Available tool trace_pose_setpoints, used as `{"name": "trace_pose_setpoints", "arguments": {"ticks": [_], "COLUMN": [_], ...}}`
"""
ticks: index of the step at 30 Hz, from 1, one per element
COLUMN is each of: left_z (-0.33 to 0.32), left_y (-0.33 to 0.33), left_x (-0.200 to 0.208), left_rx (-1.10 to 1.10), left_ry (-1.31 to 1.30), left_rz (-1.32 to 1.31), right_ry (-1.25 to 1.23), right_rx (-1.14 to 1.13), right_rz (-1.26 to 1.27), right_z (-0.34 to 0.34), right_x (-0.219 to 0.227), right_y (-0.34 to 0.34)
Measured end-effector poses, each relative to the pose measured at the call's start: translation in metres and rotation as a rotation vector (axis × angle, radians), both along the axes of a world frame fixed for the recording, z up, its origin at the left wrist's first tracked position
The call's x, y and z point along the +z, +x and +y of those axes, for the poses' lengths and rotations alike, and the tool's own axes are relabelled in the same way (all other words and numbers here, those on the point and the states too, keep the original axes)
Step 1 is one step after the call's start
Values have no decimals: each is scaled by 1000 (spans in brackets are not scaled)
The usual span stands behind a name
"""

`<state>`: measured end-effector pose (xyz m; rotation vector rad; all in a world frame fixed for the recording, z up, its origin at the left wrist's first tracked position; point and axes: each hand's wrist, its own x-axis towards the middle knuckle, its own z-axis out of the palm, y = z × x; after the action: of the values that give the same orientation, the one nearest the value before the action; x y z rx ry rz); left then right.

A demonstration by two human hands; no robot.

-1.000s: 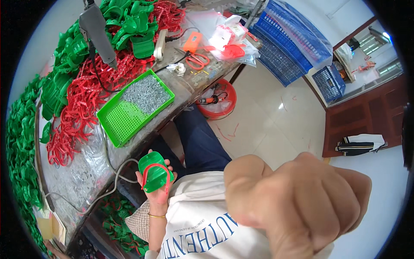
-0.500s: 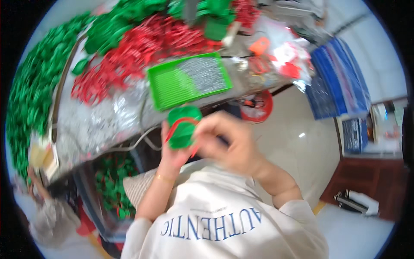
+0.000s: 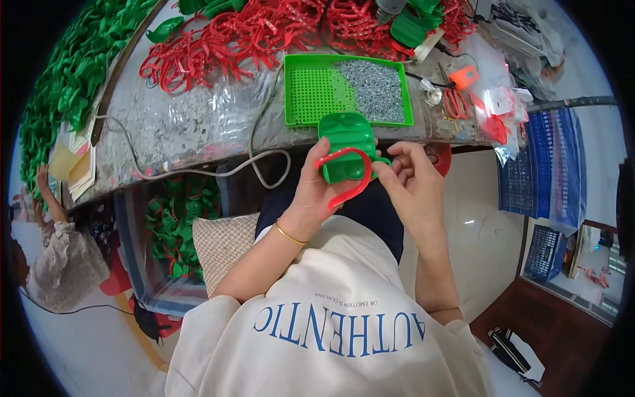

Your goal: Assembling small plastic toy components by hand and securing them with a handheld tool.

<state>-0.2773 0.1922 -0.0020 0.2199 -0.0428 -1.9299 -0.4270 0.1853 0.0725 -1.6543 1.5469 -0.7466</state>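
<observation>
My left hand [image 3: 316, 193] holds a curved, ribbed green plastic piece [image 3: 345, 131] upright in front of my body. A red strap [image 3: 366, 177] arches across the near side of the green piece, its lower end by my left fingers. At the green piece's right edge, my right hand [image 3: 418, 188] pinches a small green tab between thumb and fingers. Just beyond the piece, on the table edge, lies a bright green tray [image 3: 317, 89] with small grey metal pins heaped in its right half.
Red straps [image 3: 225, 46] and green plastic pieces [image 3: 73, 73] are heaped on the table [image 3: 178, 126]. A white cable [image 3: 192, 174] loops over its edge. Orange-handled scissors [image 3: 455, 104] lie at right. Below left stands a bin [image 3: 182, 218] of green pieces; a co-worker's arm [image 3: 56, 198] is at far left.
My right hand has moved from a blur above the strap to the green piece's right edge. The view has shifted, and the piece shows further right in it.
</observation>
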Motion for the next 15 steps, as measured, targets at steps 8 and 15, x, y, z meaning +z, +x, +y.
{"name": "trace_pose_setpoints", "arguments": {"ticks": [8,15], "left_z": [6,9], "left_y": [-16,-10], "left_x": [-9,-14], "left_rx": [17,-32], "left_ry": [185,119], "left_rz": [89,-201], "right_ry": [-316,-317], "right_rx": [90,114], "right_rz": [314,118], "right_z": [-4,-19], "right_x": [-19,-5], "right_y": [1,-10]}}
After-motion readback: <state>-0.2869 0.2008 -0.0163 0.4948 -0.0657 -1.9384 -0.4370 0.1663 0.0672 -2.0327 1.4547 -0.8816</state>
